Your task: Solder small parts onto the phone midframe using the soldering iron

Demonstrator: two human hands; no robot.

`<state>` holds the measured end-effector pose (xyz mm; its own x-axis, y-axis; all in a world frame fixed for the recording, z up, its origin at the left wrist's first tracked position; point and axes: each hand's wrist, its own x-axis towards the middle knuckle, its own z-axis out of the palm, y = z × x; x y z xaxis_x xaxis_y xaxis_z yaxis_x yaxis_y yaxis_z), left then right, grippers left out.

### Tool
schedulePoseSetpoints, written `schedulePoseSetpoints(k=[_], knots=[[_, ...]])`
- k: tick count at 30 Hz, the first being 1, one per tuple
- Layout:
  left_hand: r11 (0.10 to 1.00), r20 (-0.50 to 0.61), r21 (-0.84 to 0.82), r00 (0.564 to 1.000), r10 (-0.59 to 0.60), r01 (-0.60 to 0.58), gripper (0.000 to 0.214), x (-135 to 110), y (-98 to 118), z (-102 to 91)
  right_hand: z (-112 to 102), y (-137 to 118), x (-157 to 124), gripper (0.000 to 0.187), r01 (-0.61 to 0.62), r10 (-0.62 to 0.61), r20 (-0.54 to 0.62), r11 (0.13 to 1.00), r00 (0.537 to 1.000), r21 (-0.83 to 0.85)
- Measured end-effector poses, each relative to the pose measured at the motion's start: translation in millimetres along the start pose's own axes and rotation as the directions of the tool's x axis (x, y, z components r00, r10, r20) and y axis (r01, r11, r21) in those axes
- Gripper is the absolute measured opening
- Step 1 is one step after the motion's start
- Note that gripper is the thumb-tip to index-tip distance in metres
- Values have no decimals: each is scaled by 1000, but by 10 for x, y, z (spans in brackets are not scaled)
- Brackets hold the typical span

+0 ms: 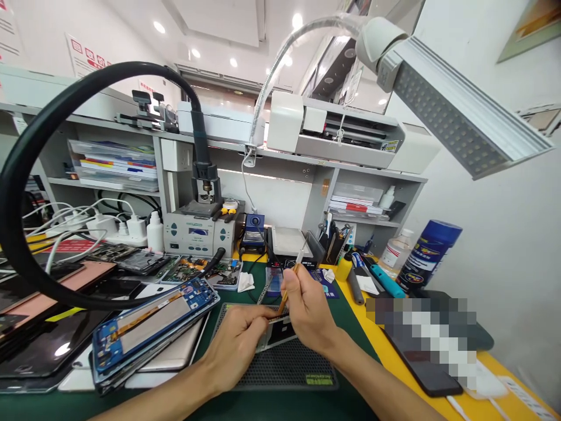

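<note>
Forearms came in from the bottom edge and met over a dark ribbed mat [289, 368] on the green surface [350, 316]. On that mat lay a thin phone part [280, 330], flat and partly hidden by the hands. The left hand [236, 345] held its left end, fingers curled and pressed down on it. The right hand [309, 313] pinched a slim tool [294, 272] like a pen, fingers closed tight around its orange shaft, with the lower tip down at the part's top edge.

The part looked light, stiff and easily cracked or scratched, so it probably wanted holding by its edges and frame, with no bending and little pressure. The tool seemed nearly weightless, best gripped low for control.

Just left of the mat sat a stack of opened phones [153, 321]. A blue spray can [432, 251] stood well apart on the right.
</note>
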<state>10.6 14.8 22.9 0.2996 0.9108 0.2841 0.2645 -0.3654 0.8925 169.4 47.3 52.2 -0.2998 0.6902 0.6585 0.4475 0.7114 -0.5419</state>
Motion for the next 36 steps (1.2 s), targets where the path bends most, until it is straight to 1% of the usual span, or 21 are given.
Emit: schedulePoseSetpoints(k=[4,12,22,28,36], knots=[[1000,-9,11,1000,2,-2,38,1,-6,0,-50,29,-10,31,9,-9,7,1000,1000,2],[1000,1,6,1000,19,-19,40,-16,-6,4,-44,33,-33,30,44,-43,28,999,999,-25],[1000,-2,0,1000,22,-22,44,0,22,-4,27,106,-81,30,136,-132,58,988,990,-74],[1000,-11,23,1000,17,-17,44,-5,10,-1,21,78,-87,32,101,-103,-22,992,994,-78],[999,-12,11,999,35,-35,43,-10,20,-6,53,108,-91,31,134,-137,-25,986,990,-101]])
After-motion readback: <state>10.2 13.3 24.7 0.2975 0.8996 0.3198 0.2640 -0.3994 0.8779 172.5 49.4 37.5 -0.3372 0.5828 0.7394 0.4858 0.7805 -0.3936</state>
